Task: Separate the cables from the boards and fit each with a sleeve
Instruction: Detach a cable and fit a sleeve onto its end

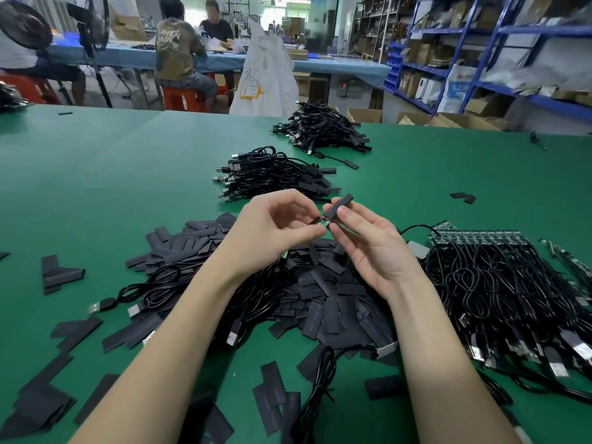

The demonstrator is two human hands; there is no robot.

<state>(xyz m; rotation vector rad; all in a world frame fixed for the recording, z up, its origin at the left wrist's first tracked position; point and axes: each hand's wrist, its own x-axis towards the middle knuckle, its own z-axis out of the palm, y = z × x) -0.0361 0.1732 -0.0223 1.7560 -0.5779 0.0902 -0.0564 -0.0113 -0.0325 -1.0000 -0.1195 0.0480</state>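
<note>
A: So, status: left hand [275, 225] pinches the small green board [324, 223] at the cable end, thumb and forefinger curled on it. Right hand [362, 241] pinches one black sleeve [339, 206] near its lower end, mouth pointed at the board. Both grips narrow, both loaded.

B: Are board and sleeve touching?

A: Just beside each other, above the loose sleeve pile [307, 283] on the green bench [96, 174]. Can't tell if the board tip is inside yet.

B: Handling?

A: Sleeve looks feather-light, thin, flattened, so I'd guess the mouth collapses if squeezed across the flat. Better to hold by the edges, light pressure, so it pops open. Board looks stiff but small, probably fragile at the solder joint. Grip the board edges, not the wire.

B: Cable?

A: Limp, mostly hidden under the left hand. Will drag, little weight.

B: Stock?

A: Panel of unseparated boards with cables [499, 270] sits right; finished bundles [272, 177] lie further back.
</note>
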